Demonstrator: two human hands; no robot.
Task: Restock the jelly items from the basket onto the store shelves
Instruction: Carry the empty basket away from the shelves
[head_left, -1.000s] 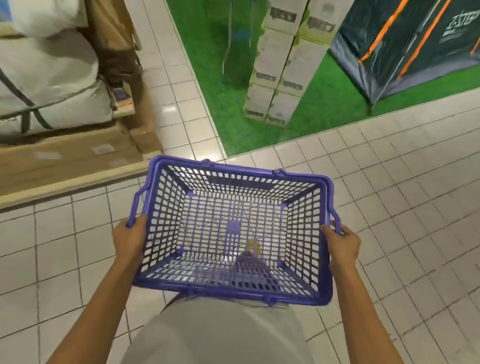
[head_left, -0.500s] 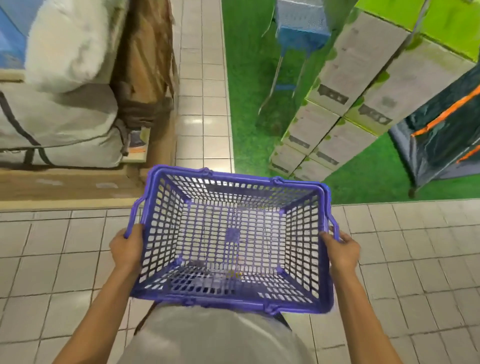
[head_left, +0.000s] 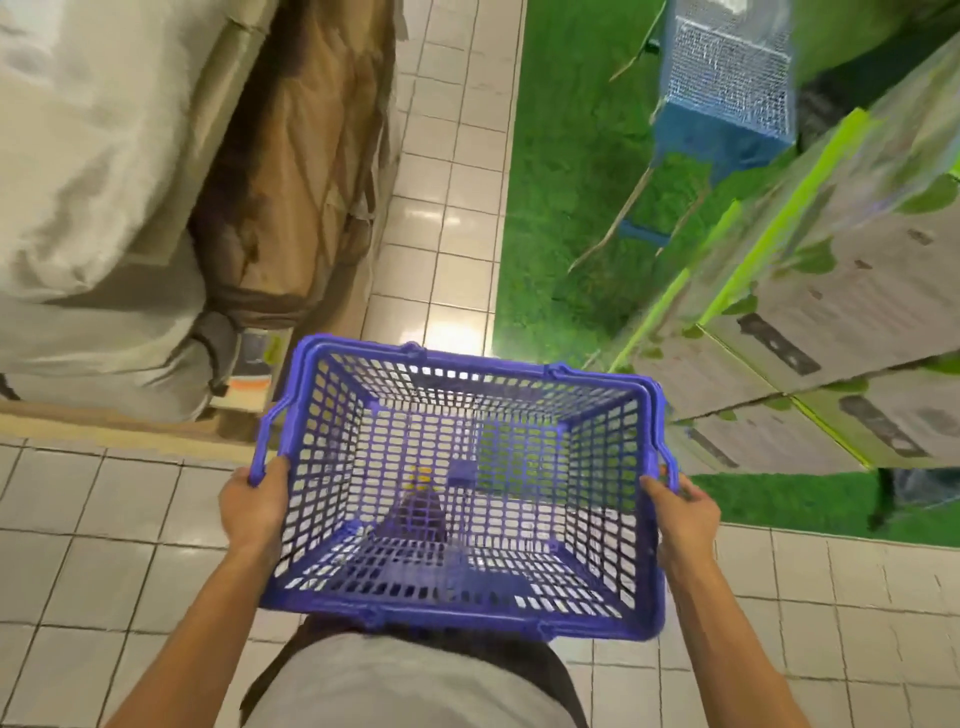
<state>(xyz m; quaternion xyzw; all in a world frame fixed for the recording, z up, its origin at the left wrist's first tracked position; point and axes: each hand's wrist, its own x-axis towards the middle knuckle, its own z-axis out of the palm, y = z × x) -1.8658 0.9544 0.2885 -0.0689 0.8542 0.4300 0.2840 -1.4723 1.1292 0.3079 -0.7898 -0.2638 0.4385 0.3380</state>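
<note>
I hold a purple plastic mesh basket (head_left: 644, 519) level in front of my waist, above the tiled floor. My left hand (head_left: 254, 506) grips its left side, where the folded handle lies. My right hand (head_left: 685, 514) grips the right side in the same way. The basket holds no items; through its mesh bottom I see the floor and a dark foot with a yellow mark. No jelly items and no shelves are in view.
Bulky white sacks (head_left: 88, 171) and brown cardboard (head_left: 306, 156) stand on a wooden pallet (head_left: 119, 431) at the left. Green artificial turf (head_left: 566, 171) lies ahead right, with stacked white-and-green boxes (head_left: 810, 322) and a blue wire cage (head_left: 727, 88). A tiled aisle (head_left: 441, 171) runs between them.
The view has swung left and moved forward: the stacked boxes are now close at the right, the tent has left the view, and the basket stays held in both hands.
</note>
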